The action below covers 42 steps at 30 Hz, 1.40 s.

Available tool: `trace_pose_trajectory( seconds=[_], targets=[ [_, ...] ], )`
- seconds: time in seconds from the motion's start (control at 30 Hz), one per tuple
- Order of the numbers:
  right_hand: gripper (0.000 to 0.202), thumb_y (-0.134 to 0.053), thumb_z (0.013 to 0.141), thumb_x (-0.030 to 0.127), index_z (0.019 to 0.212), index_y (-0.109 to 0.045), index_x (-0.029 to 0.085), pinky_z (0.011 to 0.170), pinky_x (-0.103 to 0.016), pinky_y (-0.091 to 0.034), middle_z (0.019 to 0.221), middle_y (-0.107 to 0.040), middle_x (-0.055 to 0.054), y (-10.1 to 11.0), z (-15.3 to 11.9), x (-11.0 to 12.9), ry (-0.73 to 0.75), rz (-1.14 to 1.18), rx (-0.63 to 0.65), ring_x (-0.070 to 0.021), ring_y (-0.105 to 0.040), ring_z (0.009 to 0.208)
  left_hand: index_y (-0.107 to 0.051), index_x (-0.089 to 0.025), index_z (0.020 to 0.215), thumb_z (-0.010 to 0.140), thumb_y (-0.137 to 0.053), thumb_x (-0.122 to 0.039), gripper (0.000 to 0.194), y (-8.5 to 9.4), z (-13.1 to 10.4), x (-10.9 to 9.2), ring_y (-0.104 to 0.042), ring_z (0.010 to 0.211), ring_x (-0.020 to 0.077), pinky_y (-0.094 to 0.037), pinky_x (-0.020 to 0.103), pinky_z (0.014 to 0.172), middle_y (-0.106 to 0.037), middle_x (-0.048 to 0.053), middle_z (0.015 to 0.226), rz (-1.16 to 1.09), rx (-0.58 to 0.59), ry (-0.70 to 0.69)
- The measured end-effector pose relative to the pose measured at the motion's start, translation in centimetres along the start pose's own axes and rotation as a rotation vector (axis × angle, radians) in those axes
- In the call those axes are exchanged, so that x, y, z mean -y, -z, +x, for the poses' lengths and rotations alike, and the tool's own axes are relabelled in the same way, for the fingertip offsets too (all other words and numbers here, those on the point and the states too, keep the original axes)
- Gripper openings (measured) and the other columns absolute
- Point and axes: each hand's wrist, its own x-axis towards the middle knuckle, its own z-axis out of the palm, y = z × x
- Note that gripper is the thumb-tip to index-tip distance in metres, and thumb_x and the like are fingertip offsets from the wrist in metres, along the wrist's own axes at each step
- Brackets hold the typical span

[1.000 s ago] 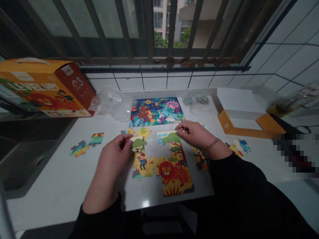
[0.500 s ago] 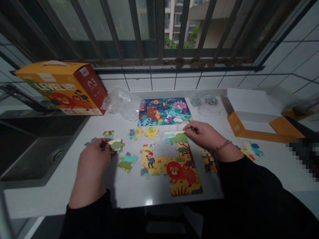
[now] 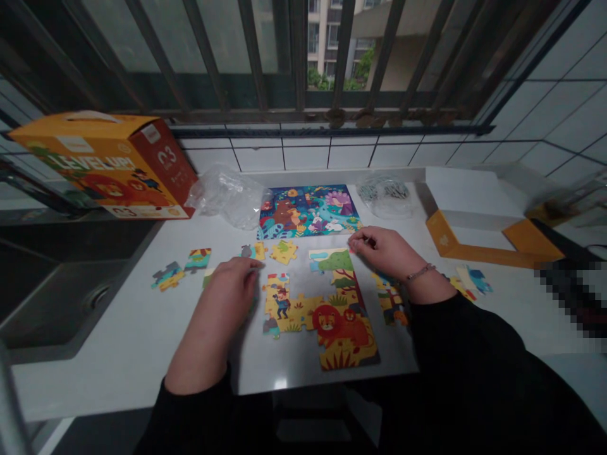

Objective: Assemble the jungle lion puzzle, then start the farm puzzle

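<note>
Left hand hangs palm-down over the counter, fingers bent, tips near a yellow piece with green markings; whether it grasps anything, cannot tell, its underside being hidden. Right hand: thumb and fingers drawn together by the upper right corner of the partly joined puzzle; cannot tell if anything is pinched there. Bracelet on right wrist; both sleeves dark.

Puzzle lies flat between the two forearms, near the counter's front edge. Right side runs from green trees down to two red-maned lions; a lower strip reaches left to a figure in a hat. Bare counter shows in its upper gap.

Loose pieces: a grey-and-yellow one just beyond the left hand; a striped one and a grey-blue cluster farther left; more beside the right forearm.

Behind: dark-blue animal picture, flat, crumpled clear bag overlapping its left edge. Orange "LEVEL UP!" box upright at left; opened orange-and-white box at right.
</note>
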Motion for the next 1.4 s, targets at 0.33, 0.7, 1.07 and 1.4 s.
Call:
trace_pose_trajectory(
  seconds=[0.33, 0.7, 1.07, 1.4],
  targets=[
    [0.035, -0.057, 0.106, 0.047, 0.087, -0.075, 0.024, 0.071, -0.034, -0.040, 0.077, -0.075, -0.005, 0.7, 0.0, -0.2, -0.119, -0.043, -0.201, -0.0230, -0.065, 0.075, -0.080, -0.019, 0.115, 0.105, -0.052, -0.022, 0.030, -1.8, 0.3, -1.9, -0.075, 0.116, 0.0312, -0.059, 0.050, 0.110, -0.083, 0.014, 0.121, -0.081, 0.111, -0.216],
    [0.048, -0.050, 0.109, 0.057, 0.088, -0.078, 0.024, 0.068, -0.035, -0.039, 0.077, -0.074, -0.006, 0.9, 0.2, -0.3, -0.206, -0.037, -0.325, -0.0248, -0.068, 0.077, -0.079, -0.021, 0.112, 0.103, -0.056, -0.024, 0.025, -1.2, 0.2, -1.9, -0.076, 0.116, 0.0296, -0.061, 0.048, 0.108, -0.083, 0.012, 0.120, -0.076, 0.134, -0.225],
    [0.048, -0.053, 0.107, 0.060, 0.081, -0.073, 0.024, 0.067, -0.035, -0.037, 0.070, -0.069, -0.004, 0.8, 0.1, -0.1, -0.204, -0.026, -0.275, -0.0238, -0.064, 0.074, -0.077, -0.021, 0.112, 0.104, -0.055, -0.025, 0.023, -1.7, 0.4, -0.7, -0.076, 0.115, 0.0306, -0.060, 0.051, 0.108, -0.082, 0.012, 0.120, -0.059, 0.062, -0.218],
    [0.052, -0.051, 0.108, 0.065, 0.077, -0.067, 0.026, 0.065, -0.034, -0.037, 0.070, -0.069, -0.004, 0.4, 0.0, 0.0, -0.166, -0.031, -0.221, -0.0231, -0.061, 0.072, -0.069, -0.014, 0.150, 0.109, -0.061, -0.037, 0.048, -4.5, 0.1, -4.1, -0.055, 0.155, 0.0426, -0.042, 0.062, 0.131, -0.059, 0.026, 0.166, 0.099, 0.032, -0.167]
  ],
)
